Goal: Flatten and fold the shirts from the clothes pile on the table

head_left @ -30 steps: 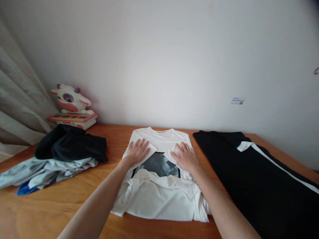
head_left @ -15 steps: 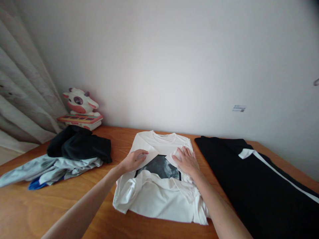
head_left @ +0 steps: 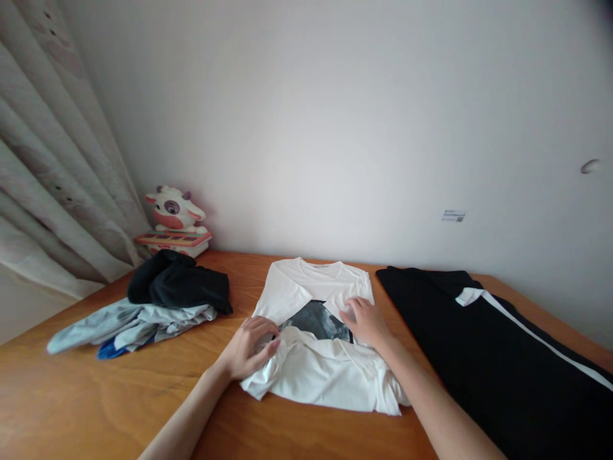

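A white T-shirt (head_left: pixel 325 374) with a dark grey printed picture lies in front of me, its neckline toward the wall. Both sleeves are turned inward over the chest, and the lower part is bunched up in folds. My left hand (head_left: pixel 251 348) rests at the shirt's left side by the bunched cloth, thumb apart from the bent fingers. On the right side, my right hand (head_left: pixel 368 321) touches the shirt beside the print with loosely bent fingers. I see no cloth gripped in either hand.
Black clothing (head_left: pixel 179 284) lies on a grey and blue garment (head_left: pixel 158 322) at the left. Behind it stands a cow toy with a keyboard (head_left: pixel 175 223), near a curtain (head_left: pixel 62 172). Black clothing with a white stripe (head_left: pixel 460 345) is spread at the right of the wooden table (head_left: pixel 119 409).
My left hand has moved down from the folded sleeve to the shirt's left edge. My right hand has bent its fingers, which lay flat before. The view has shifted slightly left.
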The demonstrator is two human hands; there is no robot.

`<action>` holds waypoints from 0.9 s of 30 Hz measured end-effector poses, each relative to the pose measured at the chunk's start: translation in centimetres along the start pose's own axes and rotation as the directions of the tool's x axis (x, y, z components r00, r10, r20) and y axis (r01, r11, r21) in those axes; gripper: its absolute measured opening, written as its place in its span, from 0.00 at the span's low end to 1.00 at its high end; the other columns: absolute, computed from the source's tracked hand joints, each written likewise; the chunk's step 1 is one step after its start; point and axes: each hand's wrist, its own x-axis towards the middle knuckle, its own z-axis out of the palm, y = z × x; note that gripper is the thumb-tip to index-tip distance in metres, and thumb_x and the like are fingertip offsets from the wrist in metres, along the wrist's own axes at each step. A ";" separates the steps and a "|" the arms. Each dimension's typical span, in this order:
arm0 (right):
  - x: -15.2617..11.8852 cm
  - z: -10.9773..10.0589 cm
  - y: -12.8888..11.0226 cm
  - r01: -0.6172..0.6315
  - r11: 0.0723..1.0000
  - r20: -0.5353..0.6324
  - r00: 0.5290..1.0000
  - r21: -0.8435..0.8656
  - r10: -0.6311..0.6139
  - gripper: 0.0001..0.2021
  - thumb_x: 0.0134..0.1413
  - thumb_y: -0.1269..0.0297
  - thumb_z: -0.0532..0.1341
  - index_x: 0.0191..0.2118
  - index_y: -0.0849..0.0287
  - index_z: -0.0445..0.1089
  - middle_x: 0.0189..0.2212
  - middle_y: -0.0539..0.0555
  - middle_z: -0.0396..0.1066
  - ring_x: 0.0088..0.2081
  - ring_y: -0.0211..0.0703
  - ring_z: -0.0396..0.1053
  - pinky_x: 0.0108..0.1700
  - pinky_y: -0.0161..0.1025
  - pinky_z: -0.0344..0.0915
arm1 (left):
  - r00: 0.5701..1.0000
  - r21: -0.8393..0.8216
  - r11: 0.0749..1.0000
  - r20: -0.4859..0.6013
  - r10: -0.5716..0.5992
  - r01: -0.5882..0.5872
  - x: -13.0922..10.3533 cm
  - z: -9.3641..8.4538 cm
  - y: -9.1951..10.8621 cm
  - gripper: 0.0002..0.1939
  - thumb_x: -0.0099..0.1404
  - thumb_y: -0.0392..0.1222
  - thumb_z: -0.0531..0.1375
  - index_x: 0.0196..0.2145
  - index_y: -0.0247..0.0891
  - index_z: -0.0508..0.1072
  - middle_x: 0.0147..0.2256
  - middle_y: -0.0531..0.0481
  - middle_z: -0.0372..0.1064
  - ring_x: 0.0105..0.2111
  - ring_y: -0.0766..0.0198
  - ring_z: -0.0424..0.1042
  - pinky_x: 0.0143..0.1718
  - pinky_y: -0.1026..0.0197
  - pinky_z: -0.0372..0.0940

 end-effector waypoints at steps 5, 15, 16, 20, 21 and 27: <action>-6.5 -2.0 0.3 0.082 0.970 -0.051 0.996 0.228 -0.072 0.18 0.66 0.50 0.52 0.44 0.53 0.75 0.51 0.57 0.74 0.56 0.49 0.69 0.59 0.42 0.61 | 0.999 -0.056 0.998 0.007 0.036 -0.036 -1.4 -0.7 0.2 0.23 0.70 0.59 0.50 0.41 0.39 0.74 0.40 0.41 0.74 0.41 0.53 0.74 0.46 0.53 0.69; -12.6 -3.8 1.8 0.104 0.896 -0.082 0.994 0.432 -0.076 0.14 0.62 0.48 0.59 0.41 0.52 0.76 0.45 0.57 0.76 0.50 0.53 0.72 0.54 0.46 0.66 | 0.992 -0.120 0.985 0.052 -0.117 0.122 -4.5 -0.4 0.9 0.26 0.60 0.42 0.61 0.56 0.40 0.70 0.50 0.42 0.74 0.50 0.48 0.72 0.54 0.51 0.65; -12.4 -3.7 1.6 0.096 0.876 -0.102 0.993 0.472 -0.055 0.15 0.64 0.49 0.57 0.38 0.52 0.75 0.42 0.57 0.77 0.48 0.52 0.73 0.52 0.45 0.67 | 0.985 -0.200 0.965 0.049 -0.165 0.171 -4.4 -0.5 0.8 0.24 0.60 0.42 0.61 0.54 0.39 0.72 0.48 0.43 0.75 0.48 0.48 0.74 0.51 0.53 0.66; -12.0 -3.5 1.8 0.012 0.779 -0.121 0.989 0.627 0.082 0.18 0.65 0.46 0.55 0.37 0.54 0.72 0.33 0.55 0.76 0.36 0.48 0.74 0.40 0.40 0.68 | 0.949 -0.512 0.817 -0.010 -0.314 0.265 -4.0 -0.7 -0.1 0.18 0.60 0.49 0.62 0.43 0.36 0.78 0.39 0.44 0.78 0.41 0.49 0.75 0.43 0.57 0.67; -12.1 -3.4 2.1 -0.023 0.743 -0.123 0.982 0.669 0.142 0.19 0.64 0.44 0.55 0.37 0.54 0.71 0.31 0.54 0.75 0.34 0.47 0.73 0.38 0.39 0.68 | 0.932 -0.582 0.768 -0.045 -0.360 0.268 -3.9 -0.6 -0.4 0.17 0.59 0.50 0.63 0.40 0.36 0.79 0.38 0.44 0.78 0.40 0.49 0.75 0.43 0.57 0.67; -11.8 -3.0 3.6 -0.133 0.288 -0.028 0.868 0.948 0.495 0.23 0.51 0.37 0.64 0.36 0.55 0.70 0.28 0.51 0.74 0.31 0.45 0.71 0.32 0.36 0.66 | 0.829 -0.903 0.383 -0.058 -0.556 0.193 -3.5 -0.1 -1.1 0.15 0.49 0.49 0.68 0.32 0.35 0.81 0.29 0.47 0.77 0.32 0.54 0.73 0.35 0.59 0.66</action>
